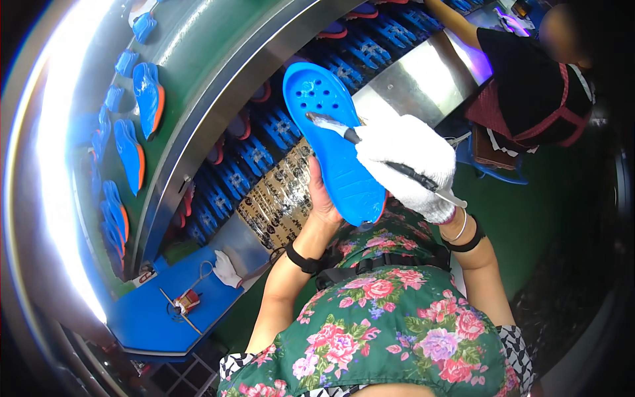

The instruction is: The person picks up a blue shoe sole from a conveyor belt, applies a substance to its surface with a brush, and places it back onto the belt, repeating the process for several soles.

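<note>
The fingers of the bare left hand (324, 198) hold aloft a glossy blue, red-edged, foot-shaped insole (338, 159), holed at one end; the white-gloved right hand (411, 159) grips a dark-handled brush (351, 134) over it. Beyond, inside the blue surface (147, 319)'s right edge, stands a small red tub (187, 302), contents unclear.

Two hands (325, 204), one held insole (334, 155), one brush (340, 128), two white gloves (227, 270), two black wristbands (303, 260) and one co-worker (519, 86) are visible.
</note>
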A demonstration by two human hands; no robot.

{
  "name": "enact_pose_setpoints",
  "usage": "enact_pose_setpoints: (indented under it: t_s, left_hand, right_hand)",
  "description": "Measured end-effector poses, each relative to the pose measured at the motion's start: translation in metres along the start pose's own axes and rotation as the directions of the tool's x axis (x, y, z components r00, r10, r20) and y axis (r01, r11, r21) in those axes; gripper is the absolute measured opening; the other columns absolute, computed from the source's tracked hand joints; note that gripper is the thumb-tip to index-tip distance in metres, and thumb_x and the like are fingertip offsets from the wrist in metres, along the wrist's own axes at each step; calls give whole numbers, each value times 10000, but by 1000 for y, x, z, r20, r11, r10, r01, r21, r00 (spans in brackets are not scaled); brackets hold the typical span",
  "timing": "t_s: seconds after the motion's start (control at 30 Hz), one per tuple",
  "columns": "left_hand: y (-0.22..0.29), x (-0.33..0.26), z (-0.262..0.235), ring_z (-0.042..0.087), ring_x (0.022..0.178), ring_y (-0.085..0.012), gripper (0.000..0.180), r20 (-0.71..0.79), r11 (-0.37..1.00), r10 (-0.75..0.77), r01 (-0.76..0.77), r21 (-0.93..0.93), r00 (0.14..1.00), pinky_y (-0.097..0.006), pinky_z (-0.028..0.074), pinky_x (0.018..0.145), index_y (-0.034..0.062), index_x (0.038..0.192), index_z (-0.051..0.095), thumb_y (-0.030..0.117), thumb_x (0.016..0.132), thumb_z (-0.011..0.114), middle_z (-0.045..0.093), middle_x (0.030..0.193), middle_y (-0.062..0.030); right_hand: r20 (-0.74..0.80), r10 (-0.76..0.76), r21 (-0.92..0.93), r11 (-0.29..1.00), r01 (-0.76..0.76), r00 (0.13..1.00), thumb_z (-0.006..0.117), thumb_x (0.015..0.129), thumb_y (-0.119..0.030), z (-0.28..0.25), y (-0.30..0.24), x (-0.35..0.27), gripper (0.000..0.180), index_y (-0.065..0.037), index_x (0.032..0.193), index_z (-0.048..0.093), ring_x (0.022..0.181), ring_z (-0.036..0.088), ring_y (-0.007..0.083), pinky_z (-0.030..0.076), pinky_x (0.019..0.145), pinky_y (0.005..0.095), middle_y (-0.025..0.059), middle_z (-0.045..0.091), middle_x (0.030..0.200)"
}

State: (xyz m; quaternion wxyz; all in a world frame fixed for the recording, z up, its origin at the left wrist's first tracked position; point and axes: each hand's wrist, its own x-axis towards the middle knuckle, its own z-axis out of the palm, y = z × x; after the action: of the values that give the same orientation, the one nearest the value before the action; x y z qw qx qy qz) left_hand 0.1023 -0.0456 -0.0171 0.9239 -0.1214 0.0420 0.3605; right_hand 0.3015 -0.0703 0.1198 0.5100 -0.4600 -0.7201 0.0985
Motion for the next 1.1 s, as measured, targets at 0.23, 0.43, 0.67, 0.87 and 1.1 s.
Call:
enact_pose_setpoints:
  t_s: [0.23, 0.43, 0.67, 0.87, 1.1]
  left_hand:
    - [-14, -6, 19, 461, 1411, -376, 920, -124, 839, 95, -12, 543, 988, -591, 391, 1158, 146, 1596, 290, 662, 910, 622, 445, 1559, -154]
    - [-8, -4, 15, 436, 1429, -378, 933, -149, 768, 175, -40, 639, 973, -574, 354, 1187, 120, 1599, 276, 667, 918, 604, 422, 1578, -159]
    - [-7, 6, 11, 428, 1434, -368, 947, -22, 813, 134, -98, 574, 991, -559, 359, 1185, 111, 1599, 275, 685, 916, 595, 392, 1597, -166]
    - [-9, 23, 27, 446, 1416, -372, 1018, -72, 765, 249, -150, 627, 966, -533, 378, 1176, 37, 1593, 242, 747, 917, 515, 400, 1589, -173]
    - [-4, 39, 46, 497, 1357, -428, 1048, 43, 859, 140, -143, 491, 989, -580, 399, 1146, 72, 1581, 290, 736, 849, 638, 508, 1484, -215]
  right_hand:
    - [-33, -109, -39, 993, 108, 993, 750, 804, -65, 13, 8, 18, 326, -53, 1130, 760, 980, 719, 301, 566, 833, 402, 147, 751, 1119]
    - [78, -42, 77, 996, 36, 996, 742, 798, -44, 12, -9, 7, 352, -56, 1150, 758, 990, 718, 306, 558, 868, 417, 149, 749, 1137]
    - [-65, 21, 121, 993, -13, 998, 748, 784, -52, 19, -2, -4, 337, -49, 1121, 760, 970, 705, 310, 561, 872, 423, 123, 750, 1096]
    - [-96, 345, 360, 886, -291, 934, 766, 815, -1, 25, -8, -2, 174, -9, 989, 774, 894, 735, 222, 582, 830, 355, 152, 770, 1050]
    - [-100, 112, 183, 979, -93, 989, 762, 828, -17, 34, -4, -14, 148, -21, 975, 773, 940, 733, 247, 568, 855, 383, 146, 769, 1034]
